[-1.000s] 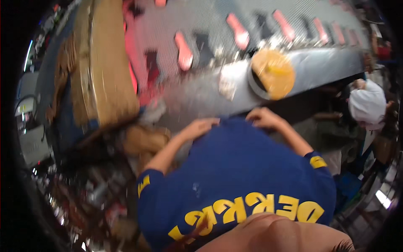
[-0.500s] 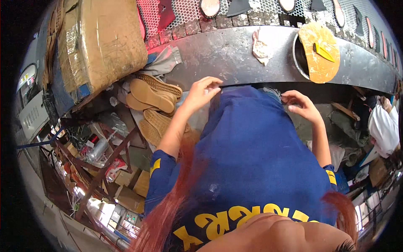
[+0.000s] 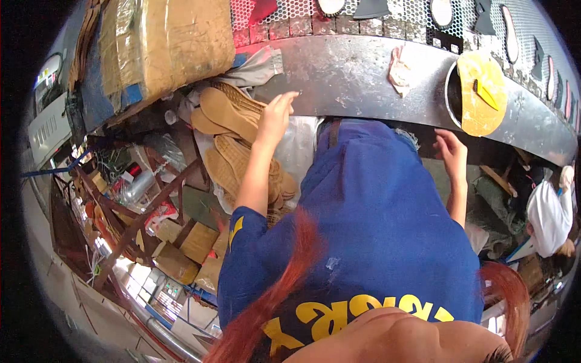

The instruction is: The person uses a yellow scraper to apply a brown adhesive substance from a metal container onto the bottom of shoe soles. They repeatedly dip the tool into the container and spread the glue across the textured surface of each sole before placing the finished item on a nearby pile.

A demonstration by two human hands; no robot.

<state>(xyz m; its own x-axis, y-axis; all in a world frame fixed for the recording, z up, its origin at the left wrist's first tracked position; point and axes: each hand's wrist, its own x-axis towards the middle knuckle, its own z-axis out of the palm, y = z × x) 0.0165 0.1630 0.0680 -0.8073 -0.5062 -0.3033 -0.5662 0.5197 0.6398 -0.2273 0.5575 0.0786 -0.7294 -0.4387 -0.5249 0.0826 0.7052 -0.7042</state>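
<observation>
My left hand [image 3: 275, 116] is raised with its fingers apart, its fingertips at the front edge of the grey metal workbench [image 3: 351, 72]; it holds nothing. Just left of it lies a pile of tan shoe soles [image 3: 233, 130] in a clear plastic bag. My right hand [image 3: 451, 154] hangs below the bench edge, fingers loosely curled, with nothing visible in it. A yellow-stained round pot with a yellow tool [image 3: 481, 91] sits on the bench above the right hand. My blue shirt fills the middle of the view.
A crumpled stained rag [image 3: 399, 66] lies on the bench. A large tape-wrapped brown bundle [image 3: 163, 39] stands at the upper left. Cardboard boxes, bottles and a metal frame [image 3: 145, 212] crowd the floor at left. A person in white [image 3: 548, 215] is at the right edge.
The view has tilted down, so the bench has slid toward the top. My left hand has lifted to the bench edge, and my right hand has dropped lower and moved away from the edge.
</observation>
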